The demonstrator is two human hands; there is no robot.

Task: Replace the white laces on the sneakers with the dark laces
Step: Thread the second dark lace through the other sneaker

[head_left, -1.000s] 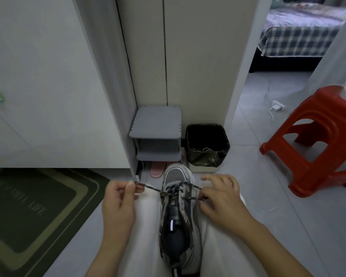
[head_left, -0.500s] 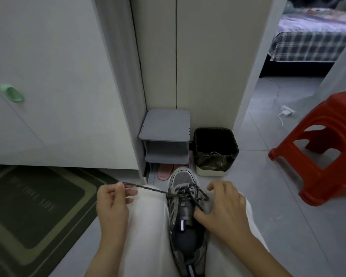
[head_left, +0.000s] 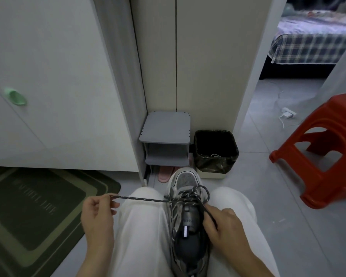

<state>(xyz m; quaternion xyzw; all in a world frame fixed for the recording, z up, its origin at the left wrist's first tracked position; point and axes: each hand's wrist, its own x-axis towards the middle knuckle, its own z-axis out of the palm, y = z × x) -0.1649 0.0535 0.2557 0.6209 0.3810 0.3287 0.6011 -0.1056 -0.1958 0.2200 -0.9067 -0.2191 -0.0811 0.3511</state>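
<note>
Sneaker (head_left: 188, 216), grey, sat wedged between the knees for steadiness. Left hand (head_left: 97, 214) pinched one dark lace (head_left: 144, 199) end taut sideways, likely tightening; right hand (head_left: 222, 222) gripped the other end.

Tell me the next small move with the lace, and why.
Probably pull the right end snug. The left hand pinches one end of the dark lace, stretched taut sideways; the right hand grips the other end, which loops loosely at the sneaker.
</note>
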